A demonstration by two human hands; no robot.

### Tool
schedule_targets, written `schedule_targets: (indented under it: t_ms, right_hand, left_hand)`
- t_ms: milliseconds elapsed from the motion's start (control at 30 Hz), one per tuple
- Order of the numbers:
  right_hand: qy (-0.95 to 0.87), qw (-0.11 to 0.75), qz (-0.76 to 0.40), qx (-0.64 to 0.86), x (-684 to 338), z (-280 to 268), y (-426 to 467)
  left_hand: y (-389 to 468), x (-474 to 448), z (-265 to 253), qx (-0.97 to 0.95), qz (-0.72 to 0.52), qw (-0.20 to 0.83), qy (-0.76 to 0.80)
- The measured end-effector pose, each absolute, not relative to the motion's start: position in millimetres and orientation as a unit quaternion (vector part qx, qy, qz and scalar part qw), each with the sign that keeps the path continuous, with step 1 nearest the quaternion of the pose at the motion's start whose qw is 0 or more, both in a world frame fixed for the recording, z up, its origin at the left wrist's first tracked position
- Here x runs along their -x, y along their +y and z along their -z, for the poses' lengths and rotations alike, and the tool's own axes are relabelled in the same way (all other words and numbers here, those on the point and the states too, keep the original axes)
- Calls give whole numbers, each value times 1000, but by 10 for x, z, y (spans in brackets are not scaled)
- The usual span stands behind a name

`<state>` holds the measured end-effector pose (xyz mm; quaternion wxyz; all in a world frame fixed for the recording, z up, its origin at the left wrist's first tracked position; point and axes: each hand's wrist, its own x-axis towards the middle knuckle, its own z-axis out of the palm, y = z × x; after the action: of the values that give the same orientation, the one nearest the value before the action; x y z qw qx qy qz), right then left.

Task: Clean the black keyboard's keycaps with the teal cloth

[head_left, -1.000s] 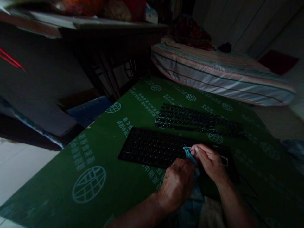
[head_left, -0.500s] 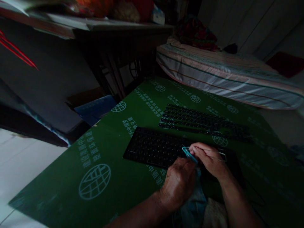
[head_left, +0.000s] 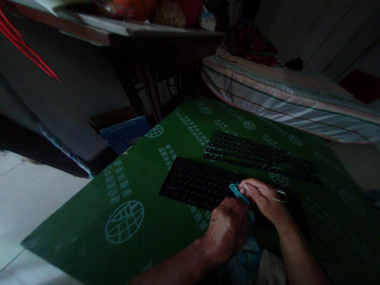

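Note:
A black keyboard (head_left: 190, 182), its keycaps off, lies on the green printed board (head_left: 80, 229). My left hand (head_left: 228, 227) is closed around a blue cloth (head_left: 247, 253) over the keyboard's near side. A narrow fold of that cloth sticks up past its fingers toward my right hand (head_left: 261, 198). Pinched in the right hand is a thin bent metal wire (head_left: 281, 194), whose squared loop juts out to the right. The wire's other end meets the cloth fold, though dim light hides exactly how. Behind the keyboard, loose black keycaps (head_left: 246, 148) lie in rows.
A dark table (head_left: 178, 35) with bags on top stands at the back left. Beyond the board is a bed (head_left: 282, 95) with a striped cover. A blue box (head_left: 124, 132) sits beside the board's left edge. The keyboard's cable (head_left: 329, 259) trails at right.
The whole view has shifted a little, so the scene sits farther right. Both hands keep their hold on the cloth and the wire, with the wire's loop showing slightly more.

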<state>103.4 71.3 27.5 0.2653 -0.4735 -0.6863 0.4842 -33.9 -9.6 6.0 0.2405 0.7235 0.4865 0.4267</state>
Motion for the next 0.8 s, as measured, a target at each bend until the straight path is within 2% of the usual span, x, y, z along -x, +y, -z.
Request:
schedule_targets:
  t_ms: [800]
  right_hand:
    - [-737, 227, -466, 435, -929, -305, 804]
  left_hand:
    - [-99, 371, -86, -704, -423, 218, 527]
